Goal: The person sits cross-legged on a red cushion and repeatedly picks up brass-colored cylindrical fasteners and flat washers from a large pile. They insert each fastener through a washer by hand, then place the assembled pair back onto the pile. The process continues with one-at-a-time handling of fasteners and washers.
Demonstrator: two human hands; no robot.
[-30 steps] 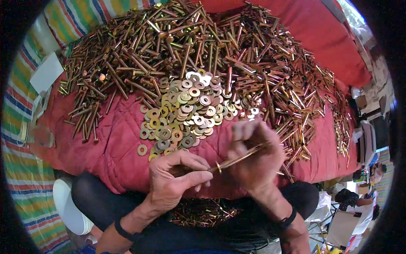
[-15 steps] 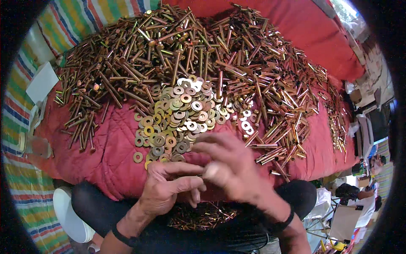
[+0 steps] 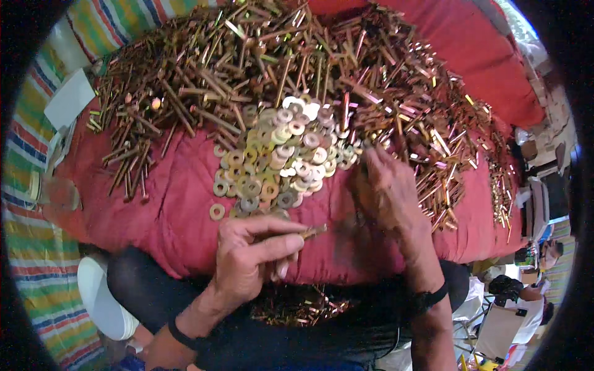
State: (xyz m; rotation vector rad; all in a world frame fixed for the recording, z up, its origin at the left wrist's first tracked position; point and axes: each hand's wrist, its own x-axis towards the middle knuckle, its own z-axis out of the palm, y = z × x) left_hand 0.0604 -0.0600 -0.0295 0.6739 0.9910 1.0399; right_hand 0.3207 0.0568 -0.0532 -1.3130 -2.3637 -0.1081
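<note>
My left hand [image 3: 250, 250] is closed in a pinch at the near edge of the red padded cloth. Between thumb and forefinger it holds a slim brassy metal piece that looks like a bolt [image 3: 314, 231], its end sticking out to the right; the rest is hidden. Farther right, my right hand [image 3: 393, 195] reaches over the cloth with fingertips at the edge of a heap of coppery metal sleeves [image 3: 436, 139]. Motion blurs those fingers, so their grip is unclear. Flat round washers [image 3: 284, 148] lie heaped beyond my left hand. Behind them spread long bolts [image 3: 179, 102].
The red padded cloth [image 3: 173, 210] bears all the heaps. More metal parts [image 3: 303, 309] lie low between my legs. A white tub [image 3: 102, 303] stands at left, near striped sheeting [image 3: 40, 266]. Another person [image 3: 523, 297] is at the far right.
My right hand has left my left hand and moved right and away, to the sleeves. The piece in my left hand now shows. The view has shifted slightly.
</note>
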